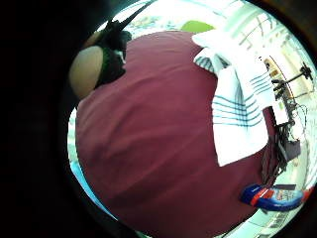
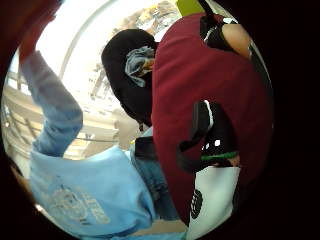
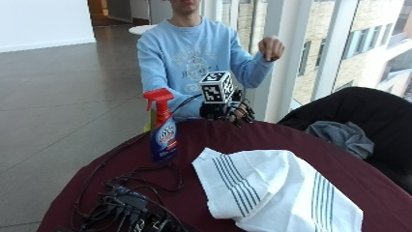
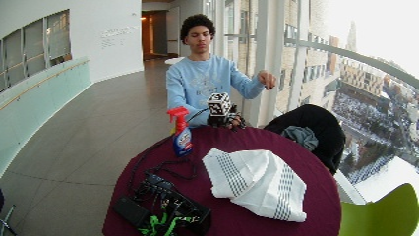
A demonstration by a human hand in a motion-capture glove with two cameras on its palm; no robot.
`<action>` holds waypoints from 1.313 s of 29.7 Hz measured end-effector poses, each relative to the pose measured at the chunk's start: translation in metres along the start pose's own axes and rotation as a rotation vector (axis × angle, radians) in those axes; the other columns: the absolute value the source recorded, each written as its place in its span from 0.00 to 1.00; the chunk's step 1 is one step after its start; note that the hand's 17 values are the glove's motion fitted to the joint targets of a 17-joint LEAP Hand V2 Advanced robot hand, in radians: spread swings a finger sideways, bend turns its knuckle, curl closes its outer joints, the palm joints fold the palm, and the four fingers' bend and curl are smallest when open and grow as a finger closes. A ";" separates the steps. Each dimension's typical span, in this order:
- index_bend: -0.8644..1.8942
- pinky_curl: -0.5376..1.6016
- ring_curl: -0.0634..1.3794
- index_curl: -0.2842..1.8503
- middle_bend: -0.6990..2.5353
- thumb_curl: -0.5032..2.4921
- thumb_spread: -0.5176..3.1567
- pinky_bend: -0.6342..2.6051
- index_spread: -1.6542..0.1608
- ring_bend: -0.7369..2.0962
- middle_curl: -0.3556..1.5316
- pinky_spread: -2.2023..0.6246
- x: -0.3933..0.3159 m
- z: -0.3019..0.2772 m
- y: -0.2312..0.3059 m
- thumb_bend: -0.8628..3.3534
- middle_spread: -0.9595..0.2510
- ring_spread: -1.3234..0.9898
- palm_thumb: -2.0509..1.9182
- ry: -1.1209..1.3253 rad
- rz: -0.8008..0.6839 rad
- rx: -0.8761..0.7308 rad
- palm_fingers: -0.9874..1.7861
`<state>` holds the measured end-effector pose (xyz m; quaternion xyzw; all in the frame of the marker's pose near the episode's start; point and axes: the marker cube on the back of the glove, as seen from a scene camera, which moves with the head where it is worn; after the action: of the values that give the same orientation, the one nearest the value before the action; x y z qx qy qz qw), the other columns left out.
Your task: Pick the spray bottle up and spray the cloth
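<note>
Spray bottle (image 3: 163,131) upright on the maroon surface (image 3: 270,135), long axis vertical, red nozzle toward your side, striped cloth (image 3: 273,191) crumpled near it, your gloved right hand (image 3: 230,112) at the surface's near edge, palm down, grip relaxed, holding nothing.

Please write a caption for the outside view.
Gloved right hand rests at the table edge; spray bottle upright beside striped cloth.
</note>
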<state>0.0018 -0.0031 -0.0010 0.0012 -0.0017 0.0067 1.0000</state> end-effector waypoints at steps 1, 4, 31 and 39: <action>0.43 0.29 0.08 0.18 0.30 0.21 0.24 0.32 0.82 0.35 0.23 0.80 0.001 0.000 -0.001 0.30 0.77 0.57 0.66 -0.002 0.004 0.000 0.62; 0.42 0.32 0.12 0.21 0.30 0.22 0.29 0.32 0.78 0.35 0.25 0.81 0.006 -0.003 -0.007 0.30 0.76 0.56 0.67 -0.014 0.024 -0.003 0.61; 0.37 0.38 0.20 0.28 0.29 0.26 0.45 0.30 0.71 0.33 0.35 0.83 0.033 -0.013 0.022 0.26 0.75 0.56 0.68 0.124 0.110 -0.039 0.61; 0.37 0.39 0.21 0.28 0.28 0.27 0.45 0.29 0.71 0.33 0.36 0.83 0.035 -0.040 0.085 0.25 0.75 0.56 0.68 0.119 0.154 0.064 0.61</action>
<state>0.0361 0.0824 -0.0402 0.0327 0.0576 0.0836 0.9943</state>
